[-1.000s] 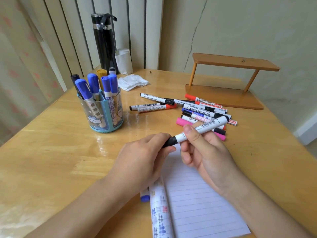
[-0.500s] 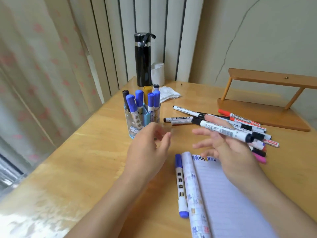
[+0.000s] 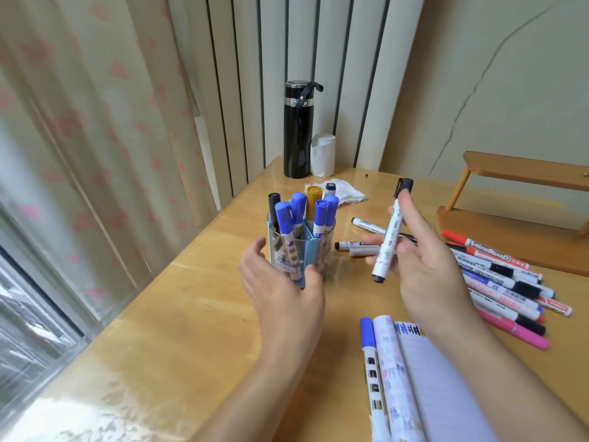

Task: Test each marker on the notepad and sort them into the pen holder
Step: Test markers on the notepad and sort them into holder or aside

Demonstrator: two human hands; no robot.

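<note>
My right hand (image 3: pixel 427 266) holds a white marker with a black cap (image 3: pixel 390 237) nearly upright, cap end up, to the right of the clear blue pen holder (image 3: pixel 288 260). The holder contains several blue-capped markers, a yellow one and a black one. My left hand (image 3: pixel 280 282) is spread around the holder's near side, thumb and fingers on either side; contact is unclear. The lined notepad (image 3: pixel 446 384) lies at the front, partly under my right forearm, with a blue-capped marker (image 3: pixel 373 378) along its left edge. A pile of loose markers (image 3: pixel 510 282) lies to the right.
A black flask (image 3: pixel 298 129), a white paper roll (image 3: pixel 323 154) and a crumpled tissue (image 3: pixel 345 193) stand at the table's far end. A wooden stand (image 3: pixel 522 218) sits at the back right. The table's left edge runs by a curtain and window.
My hands came apart after meeting on the marker. The right hand swung the marker from lying level to nearly upright. The left hand moved forward to the holder. The camera turned left.
</note>
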